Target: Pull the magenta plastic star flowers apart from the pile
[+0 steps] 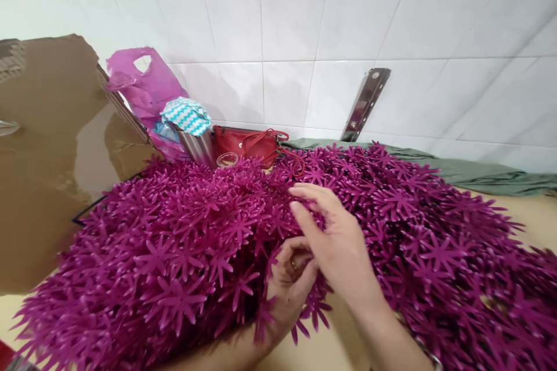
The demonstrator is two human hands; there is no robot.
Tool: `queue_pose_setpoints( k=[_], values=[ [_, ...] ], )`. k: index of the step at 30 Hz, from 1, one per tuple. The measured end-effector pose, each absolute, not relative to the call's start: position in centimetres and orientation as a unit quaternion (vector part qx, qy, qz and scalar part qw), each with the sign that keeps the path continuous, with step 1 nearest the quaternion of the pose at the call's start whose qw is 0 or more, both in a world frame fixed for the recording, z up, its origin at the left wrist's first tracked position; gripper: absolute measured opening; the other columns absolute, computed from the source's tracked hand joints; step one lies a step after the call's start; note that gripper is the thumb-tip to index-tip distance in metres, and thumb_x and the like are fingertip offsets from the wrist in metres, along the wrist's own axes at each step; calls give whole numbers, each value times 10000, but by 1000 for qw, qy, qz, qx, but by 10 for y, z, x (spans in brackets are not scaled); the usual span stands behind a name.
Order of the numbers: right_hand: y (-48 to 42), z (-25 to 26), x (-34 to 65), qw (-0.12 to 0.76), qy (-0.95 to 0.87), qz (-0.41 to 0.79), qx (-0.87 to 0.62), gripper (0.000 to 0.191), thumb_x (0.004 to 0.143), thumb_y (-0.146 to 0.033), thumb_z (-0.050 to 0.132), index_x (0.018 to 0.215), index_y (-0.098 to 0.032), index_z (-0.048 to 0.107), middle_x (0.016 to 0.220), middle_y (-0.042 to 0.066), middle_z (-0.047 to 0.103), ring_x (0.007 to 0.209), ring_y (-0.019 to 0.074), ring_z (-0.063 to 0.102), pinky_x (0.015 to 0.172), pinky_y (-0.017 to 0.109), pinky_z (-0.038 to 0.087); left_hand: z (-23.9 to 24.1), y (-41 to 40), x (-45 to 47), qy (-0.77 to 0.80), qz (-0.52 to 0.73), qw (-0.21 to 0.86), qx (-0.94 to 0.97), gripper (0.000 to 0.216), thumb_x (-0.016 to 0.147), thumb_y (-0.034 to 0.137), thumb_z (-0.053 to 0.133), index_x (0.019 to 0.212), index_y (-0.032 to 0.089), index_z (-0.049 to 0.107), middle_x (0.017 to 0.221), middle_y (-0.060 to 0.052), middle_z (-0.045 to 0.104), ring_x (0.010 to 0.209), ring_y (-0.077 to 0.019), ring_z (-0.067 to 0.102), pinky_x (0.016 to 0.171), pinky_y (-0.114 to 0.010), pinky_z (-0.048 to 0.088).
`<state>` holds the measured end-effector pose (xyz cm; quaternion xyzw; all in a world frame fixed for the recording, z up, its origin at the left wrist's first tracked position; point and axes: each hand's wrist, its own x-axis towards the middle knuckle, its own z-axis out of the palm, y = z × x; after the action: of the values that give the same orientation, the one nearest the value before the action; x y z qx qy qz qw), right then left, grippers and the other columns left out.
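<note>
Magenta star-shaped pieces (178, 298), many-petalled and slightly glossy, pile up in a broad mass over the pale yellow tabletop (516, 208), one bank filling the left half and another running toward the right edge, with the person's hands at the dip between them. The left hand (287, 287) lies low with its palm turned up, fingers curled in toward the thumb and a ring (294, 265) showing on one finger; petals stand close around it and overlap its wrist, and whether the curled fingers grip one cannot be told. Just above, the right hand (337, 237) is loosely open, its bent digits pointing left, their tips slightly apart with nothing visibly gripped between them; petals show behind and beneath these fingertips, and whether they touch cannot be told. Brown cardboard (43, 127) stands at the tabletop's left side, and beside it a pink plastic bag (145, 84) rises behind a metal tumbler (198, 148) topped by a blue-and-white zigzag cloth (187, 116). Next to the tumbler, near the back edge, sit a red purse (224, 140) and a clear plastic lid (237, 157). Along that edge, toward the right back corner, stretches a green cloth (478, 173), while a perforated metal strip (365, 105) leans against the white tiled wall (287, 11).
</note>
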<state>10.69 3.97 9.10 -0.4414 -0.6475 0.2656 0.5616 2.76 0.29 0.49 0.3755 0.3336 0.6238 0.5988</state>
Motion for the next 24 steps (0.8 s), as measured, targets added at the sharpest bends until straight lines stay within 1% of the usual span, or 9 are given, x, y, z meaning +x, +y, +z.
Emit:
queue_pose_setpoints(
  k=[2,5,9,13,16,18,20,22,24],
  values=[
    [31,77,133,571,-598,263,-497,323,933,-420,688,1218,-272,727,1348,83,682,1274,253,611,1159,458,432,12,1,27,347,637,591,352,379,795,390,871,1060,204,673,942,-25,732,820,-111,698,774,-204,569],
    [14,48,155,554,-502,412,-521,535,794,-508,816,1266,-281,704,1268,82,730,1139,263,676,1023,424,525,18,1,28,373,652,575,326,402,736,347,915,1045,224,689,939,-8,719,858,-103,687,814,-191,558],
    [1,20,157,562,-413,542,-469,411,720,-504,893,1007,-235,774,1040,60,784,980,234,700,912,345,547,25,-5,36,361,626,597,349,343,753,339,890,1013,234,693,935,-25,737,894,-142,717,869,-251,583],
    [2,14,151,630,-265,606,-407,413,604,-477,972,810,-243,701,793,-29,728,746,155,658,746,279,554,57,-12,26,364,557,560,493,401,862,335,779,1244,281,670,1233,-83,736,1180,-215,704,1085,-370,546],
    [5,12,151,647,-186,628,-392,463,535,-412,1010,781,-245,656,731,-62,694,665,128,626,675,253,544,103,17,-11,410,459,428,662,429,893,372,732,1307,277,673,1412,-96,668,1337,-245,619,1166,-420,489],
    [5,8,152,645,-176,634,-387,459,547,-397,1006,794,-244,651,744,-60,701,666,126,626,662,246,539,132,57,-46,474,435,303,703,449,943,410,639,1350,219,636,1365,-105,706,1276,-222,660,1111,-389,527],
    [4,2,152,641,-184,634,-391,449,565,-404,996,804,-242,652,741,-55,696,656,125,616,650,243,529,150,105,-81,610,334,134,706,502,1007,483,475,1400,190,588,1346,-91,718,1193,-190,693,1035,-329,555],
    [4,-4,151,643,-196,619,-406,441,576,-427,983,817,-241,663,738,-50,690,649,129,605,643,245,521,152,150,-111,671,271,96,684,519,1000,474,432,1262,98,676,1217,-152,764,1099,-254,727,974,-367,570],
    [4,-9,150,646,-208,599,-424,429,591,-456,965,830,-246,677,756,-42,695,672,144,611,663,258,530,142,182,-132,704,200,83,676,500,936,521,509,1005,98,767,1038,-166,802,1027,-332,746,943,-415,566]
  ],
)
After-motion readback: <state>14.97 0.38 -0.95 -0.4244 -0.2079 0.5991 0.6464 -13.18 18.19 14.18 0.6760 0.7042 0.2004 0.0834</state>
